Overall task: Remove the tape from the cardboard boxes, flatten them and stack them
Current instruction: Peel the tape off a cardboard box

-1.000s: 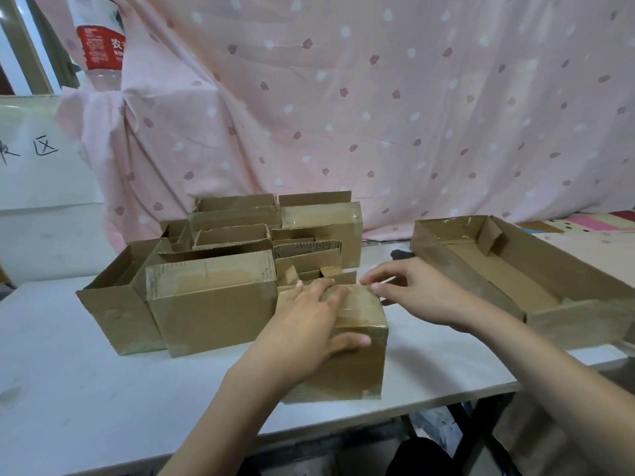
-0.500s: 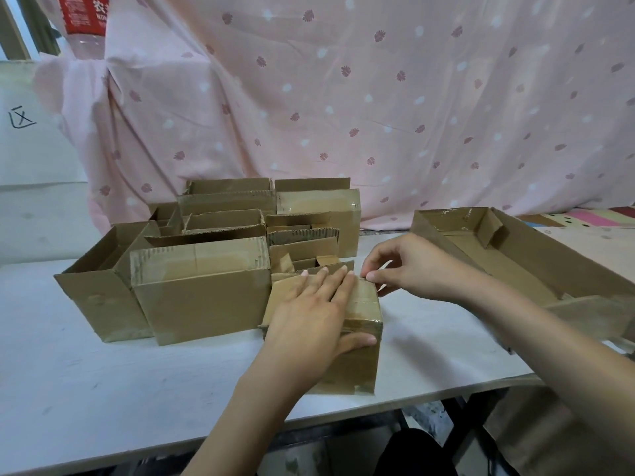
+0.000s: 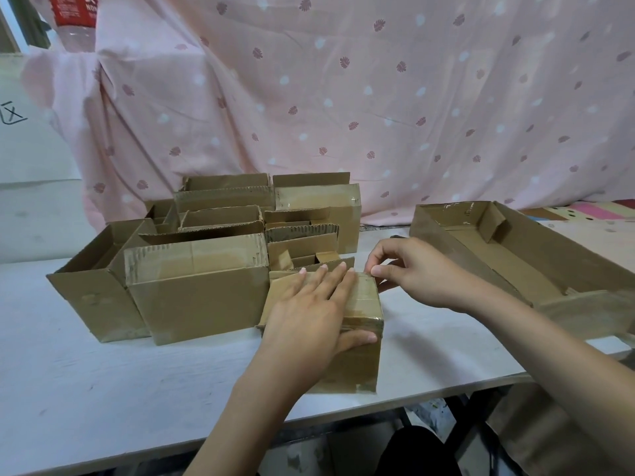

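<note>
A small taped cardboard box stands near the front edge of the white table. My left hand lies flat on its top, fingers straight, thumb over the front edge. At the box's far right top corner, my right hand pinches the clear tape with thumb and forefinger. Behind and to the left stands a cluster of several cardboard boxes, some taped shut, some with open flaps.
A long, shallow open cardboard box lies on the table at the right. A pink patterned curtain hangs behind. A bottle with a red label stands at the upper left. Table legs and dark floor show below the front edge.
My right hand has moved in from beside the box to its far right top corner and closed thumb and forefinger there. My left hand stays pressed on the top.
</note>
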{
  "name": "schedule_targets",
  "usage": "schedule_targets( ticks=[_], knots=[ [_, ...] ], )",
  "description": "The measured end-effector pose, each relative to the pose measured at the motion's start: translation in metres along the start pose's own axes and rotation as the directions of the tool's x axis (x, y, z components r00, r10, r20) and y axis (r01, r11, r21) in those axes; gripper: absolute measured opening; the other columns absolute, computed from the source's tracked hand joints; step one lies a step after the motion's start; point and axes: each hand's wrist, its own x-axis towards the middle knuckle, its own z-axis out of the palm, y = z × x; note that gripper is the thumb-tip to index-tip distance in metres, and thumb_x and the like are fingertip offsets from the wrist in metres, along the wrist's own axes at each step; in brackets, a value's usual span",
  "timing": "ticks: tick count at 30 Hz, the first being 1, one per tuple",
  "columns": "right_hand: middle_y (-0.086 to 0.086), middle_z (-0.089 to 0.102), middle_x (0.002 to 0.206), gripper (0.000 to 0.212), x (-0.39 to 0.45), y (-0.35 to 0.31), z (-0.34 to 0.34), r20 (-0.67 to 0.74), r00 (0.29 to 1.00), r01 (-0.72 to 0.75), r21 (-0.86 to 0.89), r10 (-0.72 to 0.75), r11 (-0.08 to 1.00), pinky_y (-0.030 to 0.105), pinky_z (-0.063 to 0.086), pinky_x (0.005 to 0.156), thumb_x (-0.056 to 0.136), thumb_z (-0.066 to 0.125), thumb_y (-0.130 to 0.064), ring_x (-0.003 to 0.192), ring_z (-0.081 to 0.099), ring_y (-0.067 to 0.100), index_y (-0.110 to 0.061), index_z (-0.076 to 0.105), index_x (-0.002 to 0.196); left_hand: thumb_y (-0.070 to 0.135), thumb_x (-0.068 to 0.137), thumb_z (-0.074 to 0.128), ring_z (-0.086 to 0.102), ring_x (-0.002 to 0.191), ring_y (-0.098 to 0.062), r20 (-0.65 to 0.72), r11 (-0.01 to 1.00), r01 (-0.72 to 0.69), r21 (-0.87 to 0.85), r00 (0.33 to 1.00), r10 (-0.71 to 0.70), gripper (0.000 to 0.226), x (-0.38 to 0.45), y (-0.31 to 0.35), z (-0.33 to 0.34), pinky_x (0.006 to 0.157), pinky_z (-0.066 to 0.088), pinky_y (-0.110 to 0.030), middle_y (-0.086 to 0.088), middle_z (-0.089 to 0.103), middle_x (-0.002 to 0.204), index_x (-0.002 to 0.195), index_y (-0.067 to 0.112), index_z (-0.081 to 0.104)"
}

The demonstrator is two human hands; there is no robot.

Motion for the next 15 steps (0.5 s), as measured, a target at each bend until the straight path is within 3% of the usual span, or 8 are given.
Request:
schedule_targets(
  ticks=[5, 9, 12, 15],
  knots=[
    [0.009, 0.069, 0.099, 0.012, -0.003, 0.008, 0.002, 0.017, 1.000, -0.026, 0.132, 0.024, 0.991, 0.035, 0.059, 0.087, 0.100, 0.056, -0.005, 0.081, 0.073, 0.021, -0.003, 0.064, 0.092, 0.079, 0.079, 0.017, -0.004, 0.153, -0.013, 0.016, 1.000, -0.001, 0.018, 1.000, 0.001, 0.098, 0.002, 0.000, 0.000, 0.121, -0.008, -0.032, 0.008, -0.006, 0.166, 0.158, 0.025, -0.003],
    [-0.001, 0.070, 0.090, 0.016, -0.004, -0.003, 0.001, 0.025, 0.999, -0.050, 0.128, 0.048, 0.990, 0.027, 0.057, 0.081, 0.097, 0.065, -0.021, 0.081, 0.072, 0.015, -0.007, 0.067, 0.089, 0.077, 0.088, 0.024, -0.006, 0.153, -0.015, 0.044, 0.999, 0.010, 0.040, 0.999, -0.011, 0.095, 0.000, 0.002, 0.001, 0.121, -0.009, -0.033, 0.005, -0.010, 0.166, 0.158, 0.020, -0.008],
    [-0.001, 0.072, 0.085, 0.026, 0.001, -0.016, -0.001, 0.054, 0.996, -0.066, -0.091, 0.071, 0.994, 0.021, 0.056, 0.067, 0.089, 0.072, -0.039, 0.076, 0.072, 0.012, -0.014, 0.068, 0.083, 0.078, 0.081, 0.016, -0.008, 0.152, -0.015, 0.059, 0.998, 0.009, 0.055, 0.998, -0.013, 0.101, 0.000, 0.004, 0.002, 0.120, -0.010, -0.033, 0.003, -0.011, 0.165, 0.157, 0.017, -0.011],
    [-0.004, 0.071, 0.079, 0.028, 0.011, -0.028, -0.005, 0.118, 0.990, -0.046, -0.266, 0.080, 0.963, 0.029, 0.054, 0.066, 0.084, 0.078, -0.037, 0.069, 0.073, 0.011, -0.014, 0.063, 0.079, 0.076, 0.077, 0.010, -0.008, 0.152, -0.015, 0.060, 0.998, 0.006, 0.059, 0.998, -0.010, 0.103, 0.000, 0.003, 0.003, 0.120, -0.011, -0.033, 0.001, -0.011, 0.165, 0.157, 0.015, -0.011]
  ],
)
